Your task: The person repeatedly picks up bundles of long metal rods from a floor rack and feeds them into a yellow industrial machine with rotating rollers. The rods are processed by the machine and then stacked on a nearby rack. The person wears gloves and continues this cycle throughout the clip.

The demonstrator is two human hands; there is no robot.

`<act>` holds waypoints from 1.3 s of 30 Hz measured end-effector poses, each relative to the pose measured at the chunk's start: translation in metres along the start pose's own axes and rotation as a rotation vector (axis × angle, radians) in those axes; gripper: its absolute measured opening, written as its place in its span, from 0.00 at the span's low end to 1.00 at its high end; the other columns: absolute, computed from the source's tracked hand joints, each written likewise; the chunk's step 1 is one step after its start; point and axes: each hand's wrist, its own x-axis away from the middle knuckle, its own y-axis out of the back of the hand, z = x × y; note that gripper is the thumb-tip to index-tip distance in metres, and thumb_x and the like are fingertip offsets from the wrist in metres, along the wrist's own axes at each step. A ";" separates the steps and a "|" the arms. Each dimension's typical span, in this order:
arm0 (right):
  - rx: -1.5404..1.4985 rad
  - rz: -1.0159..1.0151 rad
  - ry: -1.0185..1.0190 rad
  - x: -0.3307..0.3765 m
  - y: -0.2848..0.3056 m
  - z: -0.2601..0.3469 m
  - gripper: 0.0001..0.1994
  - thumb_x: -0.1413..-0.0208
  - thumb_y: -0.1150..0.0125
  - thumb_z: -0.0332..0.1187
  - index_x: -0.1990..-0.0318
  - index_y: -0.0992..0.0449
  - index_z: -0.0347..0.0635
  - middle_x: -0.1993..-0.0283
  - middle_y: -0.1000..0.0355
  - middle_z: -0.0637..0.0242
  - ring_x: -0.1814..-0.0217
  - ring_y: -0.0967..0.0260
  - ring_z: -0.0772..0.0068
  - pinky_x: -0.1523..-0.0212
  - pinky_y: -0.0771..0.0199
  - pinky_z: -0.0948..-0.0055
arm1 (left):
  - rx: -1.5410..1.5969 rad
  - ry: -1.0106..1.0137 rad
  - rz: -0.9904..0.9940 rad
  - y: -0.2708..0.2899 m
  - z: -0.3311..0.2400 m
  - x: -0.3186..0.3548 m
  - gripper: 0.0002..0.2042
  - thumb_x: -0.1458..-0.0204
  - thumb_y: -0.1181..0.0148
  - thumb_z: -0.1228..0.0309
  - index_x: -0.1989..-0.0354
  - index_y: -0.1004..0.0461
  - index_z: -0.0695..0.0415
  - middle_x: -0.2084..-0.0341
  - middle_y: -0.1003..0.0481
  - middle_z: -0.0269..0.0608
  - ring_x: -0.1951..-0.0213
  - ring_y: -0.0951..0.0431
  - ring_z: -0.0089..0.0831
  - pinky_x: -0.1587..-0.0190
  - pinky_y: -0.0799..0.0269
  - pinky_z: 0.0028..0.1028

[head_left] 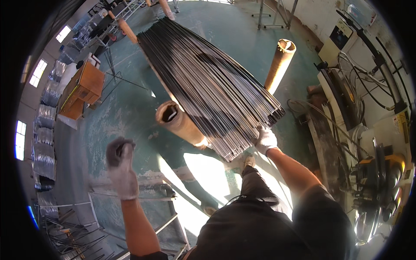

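The long dark rods (203, 82) lie in a wide bundle ahead of me, their near ends uneven. My right hand (265, 140), in a pale glove, is at the right corner of the rods' near edge, fingers against the ends; I can't tell whether they are clamped on any. My left hand (122, 169), also gloved, is raised well apart from the rods, on their left, fingers curled toward the thumb.

One brown tube (186, 125) stands close along the rods' left edge, and another tube (279, 65) stands by their right edge. Green floor (117, 117) opens out left of the rods; to their right it narrows toward a machine (338, 93). A metal frame (167, 223) sits to the near left of the rods.

Blur hides whether my left fingertips meet. My right fingertips are partly hidden at the rods, and the frame is cut off below.
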 end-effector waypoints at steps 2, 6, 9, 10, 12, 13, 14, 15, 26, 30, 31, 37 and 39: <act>0.073 0.044 -0.061 -0.052 -0.004 -0.021 0.50 0.46 0.22 0.59 0.23 0.35 0.37 0.27 0.29 0.46 0.28 0.30 0.44 0.29 0.27 0.51 | -0.116 -0.052 0.026 -0.075 0.029 -0.055 0.11 0.30 0.35 0.67 0.45 0.21 0.60 0.55 0.17 0.40 0.53 0.18 0.34 0.42 0.23 0.33; 0.147 -0.028 -0.121 -0.149 0.005 -0.049 0.59 0.50 0.21 0.64 0.20 0.41 0.31 0.24 0.33 0.47 0.24 0.35 0.45 0.24 0.34 0.52 | -0.771 -0.077 0.048 -0.205 0.043 -0.099 0.11 0.35 0.31 0.67 0.49 0.19 0.60 0.57 0.17 0.44 0.57 0.17 0.43 0.46 0.20 0.36; 0.156 -0.082 -0.201 -0.216 -0.005 -0.070 0.70 0.56 0.22 0.73 0.16 0.48 0.32 0.16 0.42 0.46 0.14 0.48 0.43 0.15 0.50 0.46 | -0.782 -0.179 0.125 -0.227 0.041 -0.096 0.10 0.38 0.29 0.69 0.54 0.18 0.62 0.61 0.17 0.46 0.60 0.17 0.45 0.52 0.20 0.38; 0.105 -0.024 -0.260 -0.231 -0.003 -0.068 0.73 0.57 0.26 0.78 0.15 0.52 0.33 0.13 0.48 0.47 0.10 0.55 0.45 0.13 0.56 0.45 | -0.775 -0.155 0.168 -0.228 0.045 -0.097 0.09 0.37 0.30 0.70 0.54 0.18 0.62 0.62 0.17 0.46 0.60 0.17 0.44 0.52 0.21 0.38; 0.230 0.044 -0.374 -0.241 0.000 -0.043 0.74 0.55 0.29 0.80 0.14 0.55 0.33 0.13 0.50 0.48 0.10 0.55 0.46 0.13 0.56 0.46 | -0.721 -0.052 0.130 -0.232 0.045 -0.104 0.08 0.37 0.31 0.72 0.55 0.19 0.63 0.63 0.18 0.46 0.61 0.18 0.39 0.53 0.22 0.36; 0.193 -0.191 -0.323 -0.242 -0.012 -0.036 0.69 0.60 0.17 0.71 0.20 0.44 0.31 0.23 0.38 0.46 0.21 0.42 0.46 0.21 0.42 0.51 | -0.696 -0.001 0.111 -0.235 0.046 -0.106 0.08 0.37 0.32 0.73 0.55 0.19 0.63 0.63 0.18 0.46 0.61 0.18 0.37 0.53 0.22 0.35; 0.201 -0.099 -0.362 -0.253 -0.015 -0.031 0.65 0.56 0.19 0.70 0.20 0.42 0.32 0.28 0.34 0.49 0.26 0.38 0.48 0.25 0.37 0.52 | -0.712 0.005 0.103 -0.239 0.046 -0.107 0.07 0.37 0.33 0.74 0.55 0.19 0.64 0.64 0.18 0.45 0.61 0.19 0.35 0.53 0.23 0.34; 0.153 -0.031 -0.377 -0.254 -0.023 -0.029 0.62 0.53 0.21 0.69 0.21 0.41 0.33 0.30 0.33 0.50 0.27 0.37 0.49 0.27 0.35 0.52 | -0.729 0.010 0.095 -0.241 0.046 -0.109 0.07 0.36 0.33 0.75 0.55 0.19 0.65 0.64 0.19 0.44 0.61 0.20 0.33 0.53 0.23 0.33; 0.111 0.108 0.027 -0.277 -0.038 -0.081 0.14 0.36 0.36 0.39 0.57 0.18 0.36 0.59 0.15 0.44 0.57 0.14 0.40 0.54 0.15 0.45 | -0.708 0.113 0.023 -0.249 0.040 -0.111 0.06 0.33 0.37 0.76 0.54 0.20 0.68 0.63 0.20 0.42 0.60 0.22 0.29 0.51 0.24 0.30; 0.213 0.193 0.051 -0.288 -0.002 -0.083 0.19 0.38 0.30 0.51 0.58 0.12 0.42 0.61 0.14 0.45 0.57 0.14 0.40 0.54 0.16 0.46 | -0.741 0.087 0.006 -0.244 0.041 -0.109 0.07 0.34 0.36 0.76 0.53 0.19 0.67 0.62 0.19 0.44 0.58 0.19 0.32 0.50 0.22 0.32; 0.213 0.257 0.033 -0.287 0.010 -0.078 0.22 0.39 0.28 0.55 0.57 0.11 0.42 0.59 0.14 0.46 0.56 0.14 0.43 0.52 0.16 0.48 | -0.758 0.081 0.001 -0.242 0.042 -0.107 0.08 0.34 0.35 0.75 0.52 0.19 0.67 0.61 0.18 0.45 0.58 0.19 0.33 0.50 0.22 0.33; -0.178 0.450 -0.026 -0.281 0.029 -0.079 0.30 0.43 0.21 0.59 0.49 0.11 0.40 0.58 0.14 0.50 0.56 0.16 0.53 0.49 0.18 0.55 | -0.756 -0.004 -0.004 -0.237 0.046 -0.104 0.07 0.36 0.34 0.73 0.54 0.18 0.64 0.61 0.17 0.48 0.58 0.16 0.40 0.51 0.20 0.36; -0.244 0.485 -0.100 -0.276 0.044 -0.066 0.32 0.43 0.20 0.59 0.47 0.12 0.36 0.59 0.14 0.51 0.57 0.16 0.56 0.50 0.18 0.57 | -0.790 -0.030 -0.003 -0.238 0.043 -0.106 0.07 0.38 0.33 0.73 0.55 0.18 0.63 0.62 0.16 0.48 0.58 0.15 0.42 0.51 0.20 0.37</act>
